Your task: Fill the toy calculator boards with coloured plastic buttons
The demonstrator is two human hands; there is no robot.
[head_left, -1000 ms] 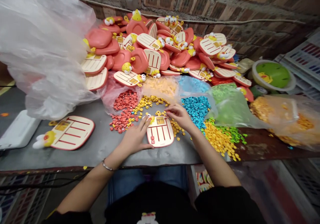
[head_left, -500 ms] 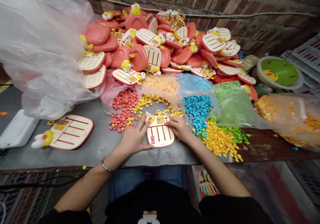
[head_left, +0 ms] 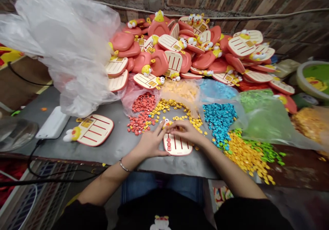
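**Striped toy panel (head_left: 178, 146) lies under the left hand (head_left: 150, 144) and right hand (head_left: 186, 133)**

The panel sits flat on the grey desk (head_left: 117, 147), cream with red stripes, its lower end showing below both hands and its upper part covered by them. The left hand lies palm down with fingers spread, its fingertips at a small yellow chick figure (head_left: 167, 123) by the panel's top edge. The right hand curves over the panel, fingertips bunched towards the left; whether they grip anything is too small to tell. Loose yellow pieces (head_left: 167, 105) lie just beyond, red pieces (head_left: 142, 115) to the left, blue pieces (head_left: 219, 122) to the right. A second panel (head_left: 95, 130) lies well apart on the left, below a heap of panels (head_left: 167, 48).
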